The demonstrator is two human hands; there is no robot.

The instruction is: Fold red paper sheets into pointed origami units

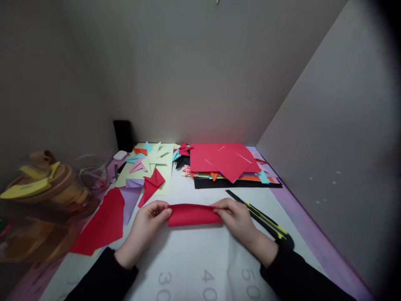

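Note:
A folded strip of red paper (pixel 194 215) is stretched between my two hands, just above the white table sheet. My left hand (pixel 153 217) pinches its left end between thumb and fingers. At the other end, my right hand (pixel 234 215) grips the upper right corner in the same way. A utility knife (pixel 266 219), black and yellow, lies right beside my right hand and wrist. Near my left hand are a folded red paper piece (pixel 153 184), a folded lilac paper piece (pixel 130 198) and a larger red sheet (pixel 105 223).
Folded paper stars (pixel 153 158) in several colours lie on a pale yellow sheet at the back. Red sheets (pixel 219 159) top a paper stack at back right. A black phone (pixel 123 136) leans on the wall above a white case (pixel 120 155). A lidded cup (pixel 50 188) stands left.

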